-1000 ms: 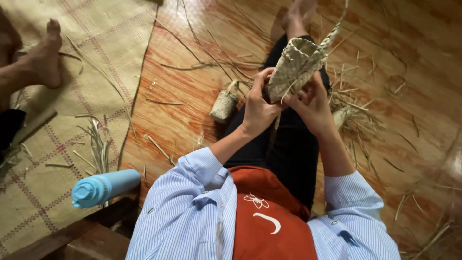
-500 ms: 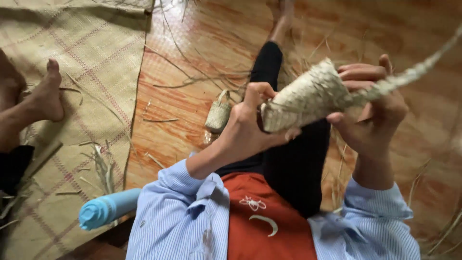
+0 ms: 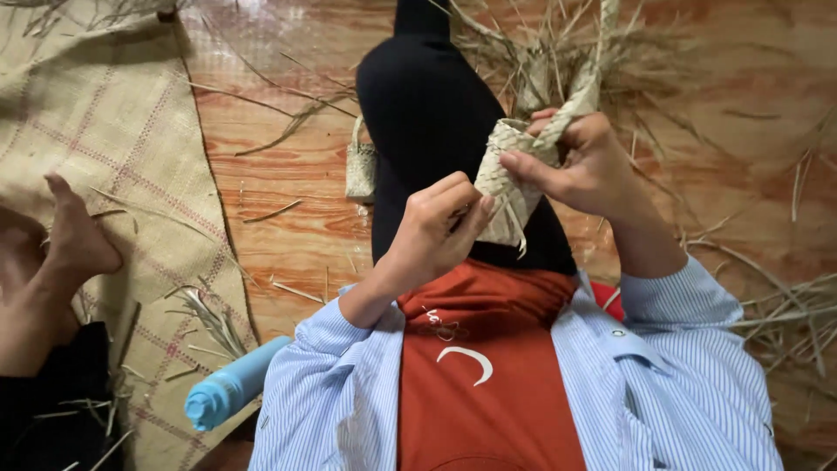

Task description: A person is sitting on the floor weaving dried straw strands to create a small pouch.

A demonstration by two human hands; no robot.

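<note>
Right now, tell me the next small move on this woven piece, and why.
Probably pull the long strip snug with the right hand, while the left hand steadies the woven piece. The strip runs up from the weave, pinched in the right fingers, and loose strip ends hang at the lower edge, so the weave looks unfinished.
</note>
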